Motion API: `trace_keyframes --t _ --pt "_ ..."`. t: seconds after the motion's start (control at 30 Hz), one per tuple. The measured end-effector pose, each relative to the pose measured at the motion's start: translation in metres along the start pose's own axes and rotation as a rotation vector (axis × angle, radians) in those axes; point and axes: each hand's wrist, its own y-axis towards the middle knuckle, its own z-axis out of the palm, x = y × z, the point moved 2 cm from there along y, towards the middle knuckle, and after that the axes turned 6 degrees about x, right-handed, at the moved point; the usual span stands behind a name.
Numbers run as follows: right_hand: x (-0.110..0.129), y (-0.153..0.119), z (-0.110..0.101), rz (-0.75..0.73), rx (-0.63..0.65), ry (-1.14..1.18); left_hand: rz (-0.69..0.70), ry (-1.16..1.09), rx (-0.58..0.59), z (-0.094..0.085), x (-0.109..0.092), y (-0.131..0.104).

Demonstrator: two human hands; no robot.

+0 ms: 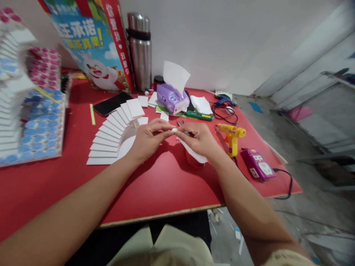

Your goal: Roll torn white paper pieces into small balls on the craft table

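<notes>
Being pinched between the fingertips of both hands, a small white piece (174,130) is held over the middle of the red table (166,188). The left hand (148,138) is closed at thumb and forefinger on its left side; the right hand (198,137) is likewise closed on its right side. Below the right hand, a white sheet (197,156) is seen over a round red object (191,159), largely covered; whether the sheet is also gripped cannot be told.

Just left of the left hand, white panels (107,138) are set out in a stepped fan. Beyond the hands, a purple tissue pack (169,96) is noted, with a green cutter (199,115) laid to its near right. To the right, a yellow glue gun (232,138) is found, its orange light lit, and a magenta power socket (257,164) is placed beside it. On the far left side, a black phone (112,104) is laid flat before a printed carton (97,48), beside which a steel flask (141,61) is stood upright. At the left edge, blue rosettes (43,127) are arranged in rows.
</notes>
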Motion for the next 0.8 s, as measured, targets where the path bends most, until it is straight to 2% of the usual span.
trace_keyframes --t 0.13,0.37,0.43,0.57,0.63,0.7,0.8 --pt "-0.001 0.0 0.0 -0.002 -0.007 -0.009 -0.031 -0.042 0.064 0.001 0.002 0.001" --pt "0.012 -0.001 0.009 0.046 -0.118 -0.082 0.078 0.127 -0.059 0.006 -0.011 -0.005" --pt "0.011 0.0 0.006 0.164 -0.058 0.109 0.127 0.169 -0.05 0.005 -0.012 -0.004" --pt "0.001 0.003 0.003 0.524 0.303 0.923 0.222 0.215 0.023 0.001 -0.01 0.0" --pt "-0.001 0.005 0.004 0.612 0.436 1.214 0.24 0.221 0.052 -0.002 -0.007 0.002" --pt "-0.001 0.006 0.006 0.649 0.5 1.353 0.263 0.229 0.072 -0.004 -0.006 0.003" --pt "-0.002 0.005 0.012 0.631 0.49 1.441 0.321 0.254 0.085 -0.005 -0.006 0.004"
